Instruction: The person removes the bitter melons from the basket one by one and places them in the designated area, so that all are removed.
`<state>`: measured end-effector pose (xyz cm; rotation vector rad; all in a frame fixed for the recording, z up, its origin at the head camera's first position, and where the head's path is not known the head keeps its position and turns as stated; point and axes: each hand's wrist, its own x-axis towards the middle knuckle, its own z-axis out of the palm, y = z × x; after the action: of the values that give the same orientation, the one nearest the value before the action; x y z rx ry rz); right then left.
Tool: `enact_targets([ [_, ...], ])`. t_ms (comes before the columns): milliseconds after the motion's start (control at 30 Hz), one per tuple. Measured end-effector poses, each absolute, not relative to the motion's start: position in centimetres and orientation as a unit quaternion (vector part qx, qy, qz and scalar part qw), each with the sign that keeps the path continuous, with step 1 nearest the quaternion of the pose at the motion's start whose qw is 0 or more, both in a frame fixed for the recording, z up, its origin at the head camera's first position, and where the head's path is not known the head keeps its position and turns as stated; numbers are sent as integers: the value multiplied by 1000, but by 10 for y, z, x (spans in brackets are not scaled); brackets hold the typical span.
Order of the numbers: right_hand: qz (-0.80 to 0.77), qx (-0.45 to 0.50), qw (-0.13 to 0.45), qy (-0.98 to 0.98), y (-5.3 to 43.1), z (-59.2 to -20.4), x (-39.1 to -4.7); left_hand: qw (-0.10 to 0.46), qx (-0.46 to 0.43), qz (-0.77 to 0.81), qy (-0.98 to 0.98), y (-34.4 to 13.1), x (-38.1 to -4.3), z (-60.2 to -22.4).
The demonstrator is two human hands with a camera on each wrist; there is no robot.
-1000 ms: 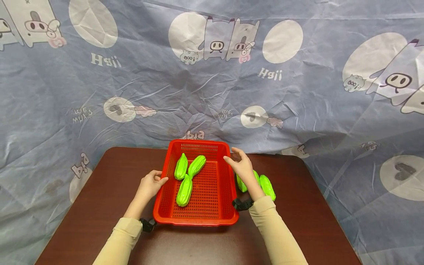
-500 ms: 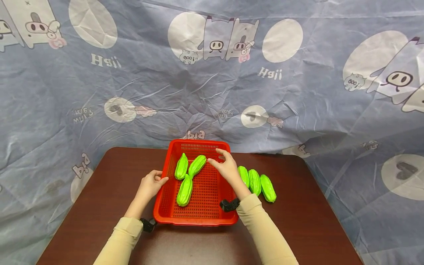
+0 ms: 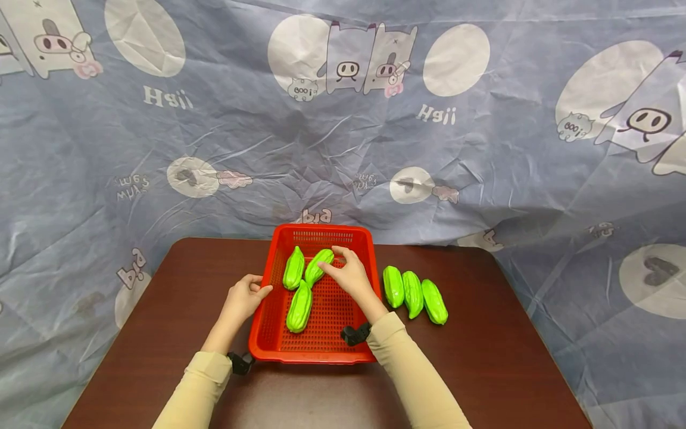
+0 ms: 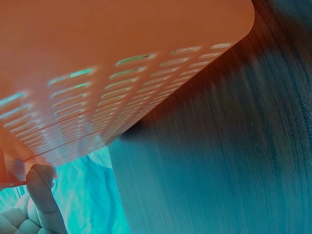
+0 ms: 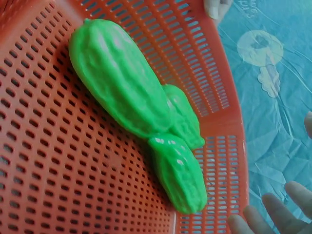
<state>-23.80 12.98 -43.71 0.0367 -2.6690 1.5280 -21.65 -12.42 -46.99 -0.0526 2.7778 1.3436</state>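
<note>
Your right hand [image 3: 351, 274] has swung leftward from beyond the red basket [image 3: 311, 357] and is now over its inside, by the far-right gourd [image 3: 316, 271]; its fingers are loosely spread and grasp nothing. That likely puts this gourd within easy reach, and it leaves three bench gourds [image 3: 412, 295] in plain sight beside the basket, to its right. Your left hand [image 3: 241, 298] keeps its pinch on the basket's left rim, which probably helps steady it. The upper-left gourd [image 3: 293, 268] and the near gourd [image 3: 299, 307] lie inside too, the three crowded end to end.

You're dealing with glossy, bright green, elongated shapes, ribbed lengthwise and lumpy, with tapering ends. The basket looks like thin moulded plastic, slotted in walls and floor; the bench [image 3: 482, 357] is dark, wood-grained and faintly shiny.
</note>
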Motion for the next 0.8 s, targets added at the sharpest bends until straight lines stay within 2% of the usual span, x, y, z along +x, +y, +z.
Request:
enact_targets([
  [800,425,-6,-38,-904,86,-456,-235,27,-23,439,898,-125,-217,-471],
])
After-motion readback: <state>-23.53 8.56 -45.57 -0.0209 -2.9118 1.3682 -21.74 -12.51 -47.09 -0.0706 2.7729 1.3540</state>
